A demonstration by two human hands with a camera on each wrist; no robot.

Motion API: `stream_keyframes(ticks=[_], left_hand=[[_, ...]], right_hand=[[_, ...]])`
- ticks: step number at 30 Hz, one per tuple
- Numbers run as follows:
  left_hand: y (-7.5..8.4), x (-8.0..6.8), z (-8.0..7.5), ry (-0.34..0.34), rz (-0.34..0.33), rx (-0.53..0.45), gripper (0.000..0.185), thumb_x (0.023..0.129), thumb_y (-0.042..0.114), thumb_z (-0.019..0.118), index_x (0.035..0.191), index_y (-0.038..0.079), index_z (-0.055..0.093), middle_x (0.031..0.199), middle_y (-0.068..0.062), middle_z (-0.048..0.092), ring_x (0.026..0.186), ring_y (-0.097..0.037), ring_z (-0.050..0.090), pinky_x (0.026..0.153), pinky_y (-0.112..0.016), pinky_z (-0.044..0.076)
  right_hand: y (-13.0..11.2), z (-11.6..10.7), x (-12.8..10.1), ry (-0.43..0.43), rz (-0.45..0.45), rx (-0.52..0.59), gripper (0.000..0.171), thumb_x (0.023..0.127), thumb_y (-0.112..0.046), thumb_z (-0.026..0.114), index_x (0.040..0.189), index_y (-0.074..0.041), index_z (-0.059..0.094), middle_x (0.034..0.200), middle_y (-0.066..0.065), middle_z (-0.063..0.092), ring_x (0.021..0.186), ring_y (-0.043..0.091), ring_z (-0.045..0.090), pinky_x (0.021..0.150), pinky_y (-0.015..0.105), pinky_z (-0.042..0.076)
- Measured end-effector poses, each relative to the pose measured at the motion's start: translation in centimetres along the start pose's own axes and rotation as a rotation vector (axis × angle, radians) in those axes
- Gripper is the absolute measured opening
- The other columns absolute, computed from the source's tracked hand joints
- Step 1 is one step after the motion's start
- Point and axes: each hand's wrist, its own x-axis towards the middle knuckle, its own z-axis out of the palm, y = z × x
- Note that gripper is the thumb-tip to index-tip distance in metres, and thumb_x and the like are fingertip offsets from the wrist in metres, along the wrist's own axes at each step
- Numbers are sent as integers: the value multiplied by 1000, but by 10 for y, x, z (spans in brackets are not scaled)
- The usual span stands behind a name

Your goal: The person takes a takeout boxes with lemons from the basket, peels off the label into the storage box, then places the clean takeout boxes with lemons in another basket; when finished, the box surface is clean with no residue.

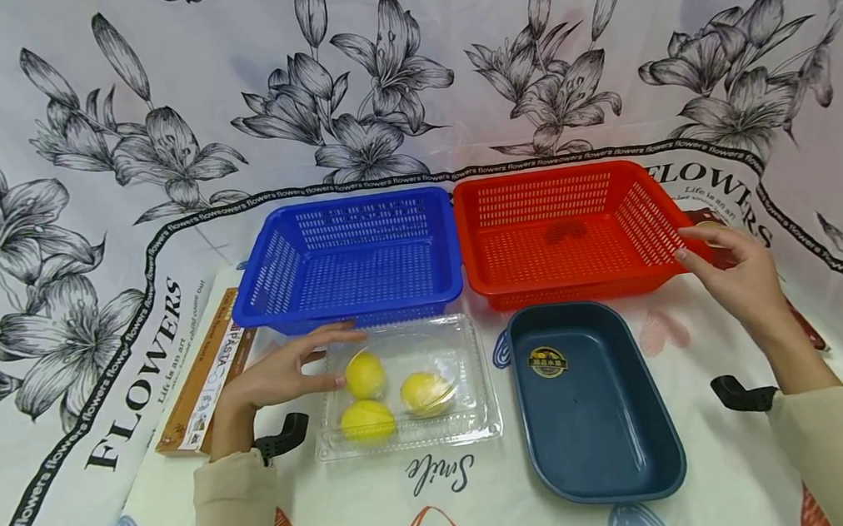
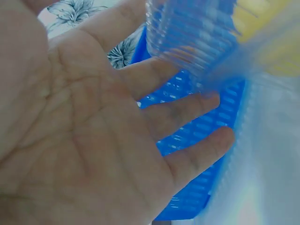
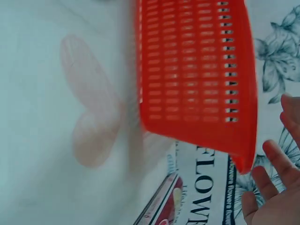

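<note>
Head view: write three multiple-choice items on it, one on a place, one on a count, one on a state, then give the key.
1. Where does the clear box lie?
A. inside the red basket
B. in front of the blue basket
C. on the dark tray

2. How many lemons are in the clear box?
A. one
B. three
C. five

3. How is the left hand?
A. open, fingers on the box
B. closed in a fist
C. gripping a lemon

Key: 1 B, the box lies just before the blue basket. 2 B, three yellow fruits show through the lid. 3 A, its fingers lie straight along the box's edge.
</note>
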Motion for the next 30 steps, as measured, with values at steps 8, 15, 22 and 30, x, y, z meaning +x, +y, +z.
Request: stream_keyframes(ticks=[8,15,22,30], left_hand=[[-14,0,1,-14,-18,-164,55,99,19,65,151,20,49,165,-19,31,148,-51,31,111,-73,35],[-18,1,1,-12,-13,-189,52,100,19,64,150,18,50,160,-11,44,146,-49,35,110,-70,37],[-18,2,0,-10,-7,-177,52,100,18,65,150,17,51,156,-11,49,139,-43,43,107,-59,41],[-17,2,1,-11,-20,-206,53,99,15,65,150,14,51,154,-18,49,124,-42,53,95,-39,51]], right_hand=[[22,6,9,9,-41,-24,48,98,-24,68,141,-6,60,155,15,49,149,29,32,122,60,11],[30,11,12,25,-31,-57,54,97,-28,67,146,-8,55,157,14,47,125,-5,30,97,41,27],[31,15,13,9,12,-91,60,99,-36,63,151,-10,49,165,13,35,128,6,29,86,40,28],[34,18,15,-40,17,-81,62,101,-37,60,153,-7,45,169,11,26,143,47,22,103,68,26]])
